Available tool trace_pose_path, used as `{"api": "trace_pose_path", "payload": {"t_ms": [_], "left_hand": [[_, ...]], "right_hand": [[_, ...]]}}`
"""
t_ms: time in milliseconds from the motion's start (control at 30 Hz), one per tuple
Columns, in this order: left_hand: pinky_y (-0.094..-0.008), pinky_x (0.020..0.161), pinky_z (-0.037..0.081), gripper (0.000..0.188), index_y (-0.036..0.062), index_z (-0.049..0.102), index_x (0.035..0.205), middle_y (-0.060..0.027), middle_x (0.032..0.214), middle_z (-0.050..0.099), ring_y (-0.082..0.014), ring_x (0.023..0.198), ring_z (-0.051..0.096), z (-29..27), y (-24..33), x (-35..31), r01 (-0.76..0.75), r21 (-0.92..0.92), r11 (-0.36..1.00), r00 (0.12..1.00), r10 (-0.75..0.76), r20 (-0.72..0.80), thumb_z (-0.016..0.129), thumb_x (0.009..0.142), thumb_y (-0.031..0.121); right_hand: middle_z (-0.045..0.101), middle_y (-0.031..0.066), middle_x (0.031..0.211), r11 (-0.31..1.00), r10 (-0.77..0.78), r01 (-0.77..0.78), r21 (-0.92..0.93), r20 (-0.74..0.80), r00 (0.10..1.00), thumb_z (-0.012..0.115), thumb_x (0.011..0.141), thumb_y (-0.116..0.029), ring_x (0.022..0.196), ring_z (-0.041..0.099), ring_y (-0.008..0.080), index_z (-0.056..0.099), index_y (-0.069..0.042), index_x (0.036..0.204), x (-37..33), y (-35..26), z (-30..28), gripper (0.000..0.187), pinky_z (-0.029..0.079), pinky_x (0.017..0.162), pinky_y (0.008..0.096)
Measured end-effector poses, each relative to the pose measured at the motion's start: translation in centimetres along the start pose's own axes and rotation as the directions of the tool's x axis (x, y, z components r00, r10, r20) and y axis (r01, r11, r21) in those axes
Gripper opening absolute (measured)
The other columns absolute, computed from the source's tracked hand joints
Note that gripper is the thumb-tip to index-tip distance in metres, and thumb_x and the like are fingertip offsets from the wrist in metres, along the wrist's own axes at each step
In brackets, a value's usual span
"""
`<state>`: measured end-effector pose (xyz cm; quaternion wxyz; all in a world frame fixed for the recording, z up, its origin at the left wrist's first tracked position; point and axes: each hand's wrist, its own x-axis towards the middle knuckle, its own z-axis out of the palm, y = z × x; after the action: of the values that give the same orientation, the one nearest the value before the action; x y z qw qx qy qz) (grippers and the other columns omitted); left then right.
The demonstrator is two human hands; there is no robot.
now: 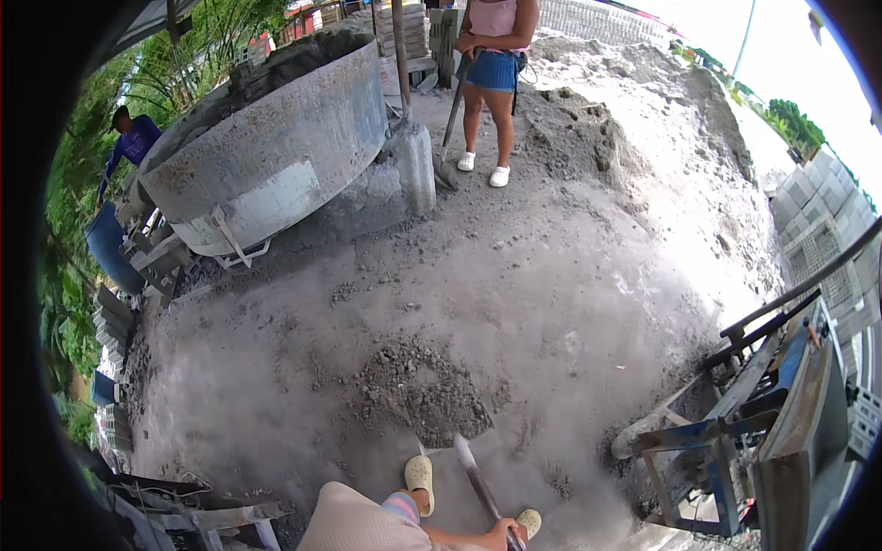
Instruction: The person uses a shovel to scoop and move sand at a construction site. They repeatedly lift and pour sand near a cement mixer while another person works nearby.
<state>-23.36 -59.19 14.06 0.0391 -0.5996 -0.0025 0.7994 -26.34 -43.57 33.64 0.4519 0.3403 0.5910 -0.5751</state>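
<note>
My left hand is closed around the handle of a shovel at the bottom of the view, its arm reaching in from the left. The handle slopes away from me to a flat metal blade low on the ground. A heap of grey gravelly mix lies over and beyond the blade, hiding most of it; only its near corners show. My pale clogs stand on either side of the handle. My right hand is outside the picture.
A large round mixer drum stands far left, with a person in blue behind it. Another person holds a shovel beside a sand pile. A metal frame machine is at right, near stacked concrete blocks.
</note>
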Motion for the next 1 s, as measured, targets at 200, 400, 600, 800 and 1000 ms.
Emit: {"api": "trace_pose_path", "payload": {"t_ms": [200, 400, 600, 800, 1000], "left_hand": [[-0.0347, 0.044, 0.041, 0.013, 0.0072, 0.045, 0.060, -0.0078, 0.052, 0.046, -0.0216, 0.044, 0.048, 3.9, 22.9, -12.1, -0.417, -0.124, 0.901, 0.907, 0.420, 0.003, 0.057, 0.058, 0.009], [-0.0323, 0.042, 0.038, 0.020, 0.0112, 0.043, 0.057, -0.0035, 0.046, 0.043, -0.0186, 0.039, 0.044, 5.7, 50.6, -38.0, -0.945, -0.103, 0.310, 0.298, 0.947, 0.120, 0.060, 0.068, 0.012], [-0.0356, 0.045, 0.041, 0.011, 0.0048, 0.047, 0.072, -0.0067, 0.057, 0.048, -0.0190, 0.047, 0.050, 5.6, 49.4, -36.3, -0.843, -0.112, 0.526, 0.521, 0.851, 0.068, 0.058, 0.068, 0.005], [-0.0368, 0.046, 0.042, 0.011, 0.0058, 0.048, 0.070, -0.0070, 0.058, 0.047, -0.0212, 0.048, 0.050, 3.6, 30.4, -16.9, -0.533, -0.235, 0.813, 0.839, 0.544, -0.022, 0.058, 0.067, 0.007], [-0.0355, 0.044, 0.041, 0.012, 0.0067, 0.047, 0.067, -0.0063, 0.054, 0.046, -0.0192, 0.045, 0.048, 3.4, 15.1, -4.5, -0.263, -0.292, 0.920, 0.965, 0.251, -0.079, 0.059, 0.066, 0.008]], "right_hand": [[0.051, 0.0034, 0.048, 0.967, -0.184, 0.144, 0.209, 0.183, 0.966, 0.049, 0.079, -0.052, 0.043, 0.054, 0.0209, 0.056, -0.014, 0.063, 4.8, 1.1, 1.4, 0.042, 0.049, 0.045, 0.0391], [0.049, 0.0040, 0.052, 0.940, -0.264, 0.075, 0.333, 0.570, 0.778, 0.056, 0.076, -0.048, 0.044, 0.048, 0.0228, 0.051, -0.015, 0.061, -1.3, -8.4, 30.3, 0.037, 0.040, 0.046, 0.0356], [0.046, 0.0013, 0.047, 0.946, -0.269, 0.162, 0.281, 0.400, 0.876, 0.055, 0.076, -0.051, 0.040, 0.047, 0.0188, 0.049, -0.017, 0.058, -6.9, -10.5, 28.3, 0.039, 0.038, 0.042, 0.0335], [0.043, 0.0011, 0.046, 0.958, -0.241, 0.243, 0.150, -0.031, 0.970, 0.051, 0.075, -0.062, 0.037, 0.042, 0.0189, 0.049, -0.016, 0.062, -3.2, -7.1, 9.9, 0.048, 0.037, 0.038, 0.0323], [0.045, 0.0003, 0.053, 0.961, -0.271, 0.275, -0.041, -0.355, 0.895, 0.052, 0.079, -0.058, 0.045, 0.045, 0.0143, 0.047, -0.016, 0.071, -4.0, -6.4, -0.2, 0.042, 0.037, 0.041, 0.0272]]}}
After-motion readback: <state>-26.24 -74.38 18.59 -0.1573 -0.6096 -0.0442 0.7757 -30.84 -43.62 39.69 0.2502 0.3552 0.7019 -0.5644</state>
